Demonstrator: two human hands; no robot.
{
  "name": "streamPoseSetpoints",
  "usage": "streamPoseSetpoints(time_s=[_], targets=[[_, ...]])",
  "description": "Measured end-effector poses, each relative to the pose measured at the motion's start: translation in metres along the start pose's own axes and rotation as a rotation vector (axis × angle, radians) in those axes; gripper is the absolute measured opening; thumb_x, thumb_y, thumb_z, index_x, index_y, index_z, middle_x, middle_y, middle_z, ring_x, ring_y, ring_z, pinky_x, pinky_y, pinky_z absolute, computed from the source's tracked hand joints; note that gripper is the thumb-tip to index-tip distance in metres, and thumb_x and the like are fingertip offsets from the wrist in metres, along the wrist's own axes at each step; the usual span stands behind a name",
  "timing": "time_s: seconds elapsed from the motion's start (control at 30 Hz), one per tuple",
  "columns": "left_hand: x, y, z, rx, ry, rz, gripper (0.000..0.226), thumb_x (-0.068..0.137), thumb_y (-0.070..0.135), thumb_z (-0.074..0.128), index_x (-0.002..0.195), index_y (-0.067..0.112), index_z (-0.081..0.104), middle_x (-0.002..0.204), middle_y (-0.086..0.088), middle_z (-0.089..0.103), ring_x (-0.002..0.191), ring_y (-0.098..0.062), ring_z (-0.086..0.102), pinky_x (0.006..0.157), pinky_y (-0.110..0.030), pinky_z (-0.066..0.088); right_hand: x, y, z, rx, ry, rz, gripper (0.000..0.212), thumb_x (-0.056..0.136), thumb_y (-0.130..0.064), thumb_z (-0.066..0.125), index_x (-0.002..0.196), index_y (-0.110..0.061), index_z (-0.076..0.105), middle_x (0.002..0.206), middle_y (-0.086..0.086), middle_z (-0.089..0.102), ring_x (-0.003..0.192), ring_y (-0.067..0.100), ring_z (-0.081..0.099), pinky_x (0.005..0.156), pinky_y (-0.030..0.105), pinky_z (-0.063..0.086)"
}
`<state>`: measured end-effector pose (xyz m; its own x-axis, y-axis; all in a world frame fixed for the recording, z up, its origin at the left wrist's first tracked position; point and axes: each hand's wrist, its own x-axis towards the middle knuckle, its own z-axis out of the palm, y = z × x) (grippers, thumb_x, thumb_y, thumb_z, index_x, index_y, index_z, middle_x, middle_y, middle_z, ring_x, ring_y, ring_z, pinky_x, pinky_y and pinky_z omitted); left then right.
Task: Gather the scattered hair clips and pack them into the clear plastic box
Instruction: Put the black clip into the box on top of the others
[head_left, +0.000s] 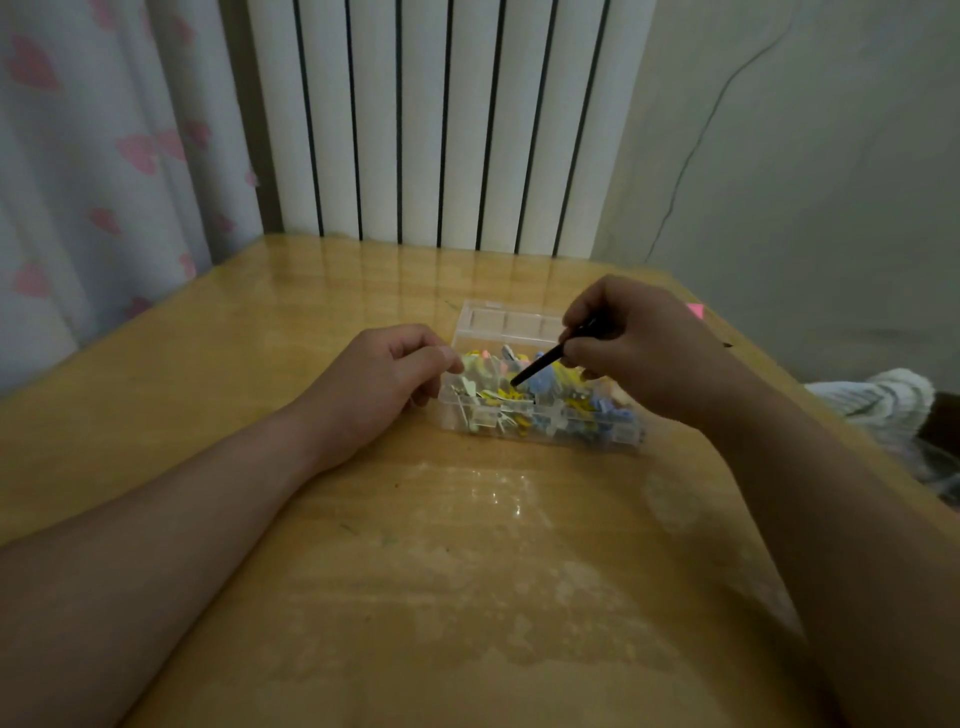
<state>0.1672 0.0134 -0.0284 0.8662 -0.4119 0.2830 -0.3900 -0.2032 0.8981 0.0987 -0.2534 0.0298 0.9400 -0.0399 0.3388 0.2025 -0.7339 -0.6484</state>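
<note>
1 clear box (511, 322), 1 blk clip (537, 366), colored clips (519, 400): qty unclear

Open clear plastic box (571, 436) on the table (467, 571), full of hair clips (511, 397) (yellow, blue, green)

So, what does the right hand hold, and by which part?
The right hand pinches a thin black hair clip by its upper end; the lower tip points down into the clear plastic box.

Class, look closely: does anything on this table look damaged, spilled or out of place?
Yes: the table has pale, blotchy patches in its glossy finish, nearer the camera than the clear plastic box. They look like worn varnish or dried residue; which, the picture cannot settle.
</note>
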Motion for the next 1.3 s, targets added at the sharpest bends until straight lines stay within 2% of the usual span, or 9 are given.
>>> streamPoseSetpoints(time_s=[0.07, 0.1, 0.17, 0.33, 0.47, 0.7, 0.87, 1.0, 1.3], targets=[[-0.001, 0.001, 0.0, 0.005, -0.002, 0.007, 0.023, 0.105, 0.025, 0.061, 0.094, 0.016, 0.079, 0.067, 0.008, 0.063, 0.062, -0.004, 0.056, 0.06, -0.014, 0.045, -0.001, 0.001, 0.007, -0.117, -0.016, -0.038, 0.021, 0.091, -0.017, 0.078, 0.101, -0.031, 0.067, 0.095, -0.012, 0.072, 0.085, 0.0, 0.07, 0.066, 0.011, 0.055], [-0.001, 0.001, -0.001, 0.006, 0.0, 0.01, 0.023, 0.105, 0.025, 0.061, 0.095, 0.016, 0.08, 0.068, 0.008, 0.063, 0.062, -0.004, 0.056, 0.06, -0.013, 0.045, -0.002, 0.001, 0.008, -0.168, -0.02, -0.048, 0.021, 0.091, -0.019, 0.078, 0.102, -0.032, 0.067, 0.096, -0.014, 0.07, 0.085, -0.001, 0.068, 0.062, 0.008, 0.052], [-0.001, 0.001, 0.0, 0.005, 0.002, 0.011, 0.023, 0.105, 0.024, 0.061, 0.095, 0.014, 0.079, 0.068, 0.007, 0.063, 0.063, -0.004, 0.057, 0.06, -0.013, 0.046, -0.003, 0.002, 0.007, -0.264, -0.019, -0.06, 0.018, 0.092, -0.021, 0.077, 0.105, -0.031, 0.068, 0.096, -0.015, 0.068, 0.087, 0.0, 0.065, 0.063, 0.01, 0.049], [-0.002, 0.003, 0.0, 0.001, 0.007, 0.002, 0.023, 0.105, 0.023, 0.061, 0.095, 0.013, 0.079, 0.067, 0.008, 0.063, 0.062, -0.004, 0.056, 0.06, -0.013, 0.046, -0.003, 0.003, 0.001, -0.517, -0.046, -0.093, 0.009, 0.09, -0.023, 0.076, 0.095, -0.029, 0.072, 0.092, -0.014, 0.058, 0.086, 0.013, 0.06, 0.07, 0.029, 0.049], [-0.002, 0.004, 0.001, 0.006, 0.011, -0.004, 0.023, 0.105, 0.023, 0.062, 0.096, 0.012, 0.079, 0.066, 0.009, 0.062, 0.061, -0.002, 0.055, 0.059, -0.013, 0.045, -0.004, 0.003, -0.005, -0.644, -0.096, -0.077, 0.012, 0.087, -0.03, 0.078, 0.095, -0.034, 0.069, 0.094, -0.012, 0.056, 0.087, 0.014, 0.058, 0.071, 0.032, 0.049], [-0.002, 0.004, 0.001, 0.01, 0.01, -0.009, 0.023, 0.105, 0.023, 0.061, 0.096, 0.013, 0.079, 0.068, 0.007, 0.063, 0.062, -0.003, 0.056, 0.06, -0.013, 0.045, -0.006, 0.002, -0.013, -0.519, -0.164, -0.005, 0.025, 0.086, -0.028, 0.084, 0.098, -0.036, 0.064, 0.09, -0.016, 0.062, 0.082, 0.005, 0.059, 0.067, 0.025, 0.046], [-0.001, 0.002, 0.0, 0.006, 0.003, -0.009, 0.022, 0.105, 0.024, 0.062, 0.094, 0.015, 0.08, 0.068, 0.006, 0.064, 0.063, -0.004, 0.056, 0.06, -0.014, 0.046, -0.007, -0.004, -0.012, -0.371, -0.239, 0.005, 0.017, 0.087, -0.024, 0.084, 0.096, -0.032, 0.073, 0.089, -0.014, 0.07, 0.083, 0.005, 0.066, 0.069, 0.02, 0.05], [-0.001, 0.001, -0.001, 0.006, -0.001, -0.007, 0.022, 0.105, 0.025, 0.062, 0.094, 0.017, 0.079, 0.068, 0.007, 0.064, 0.063, -0.004, 0.056, 0.06, -0.014, 0.046, -0.007, -0.006, -0.008, -0.436, -0.281, -0.005, 0.014, 0.088, -0.023, 0.083, 0.094, -0.032, 0.074, 0.089, -0.013, 0.069, 0.083, 0.008, 0.065, 0.07, 0.025, 0.053], [-0.002, 0.001, 0.0, 0.005, -0.006, -0.002, 0.023, 0.105, 0.024, 0.061, 0.095, 0.015, 0.079, 0.066, 0.01, 0.063, 0.061, -0.002, 0.055, 0.06, -0.012, 0.045, -0.004, 0.004, -0.009, -0.534, -0.194, -0.021, 0.017, 0.087, -0.027, 0.083, 0.091, -0.035, 0.069, 0.089, -0.015, 0.062, 0.081, 0.006, 0.059, 0.066, 0.026, 0.047]])
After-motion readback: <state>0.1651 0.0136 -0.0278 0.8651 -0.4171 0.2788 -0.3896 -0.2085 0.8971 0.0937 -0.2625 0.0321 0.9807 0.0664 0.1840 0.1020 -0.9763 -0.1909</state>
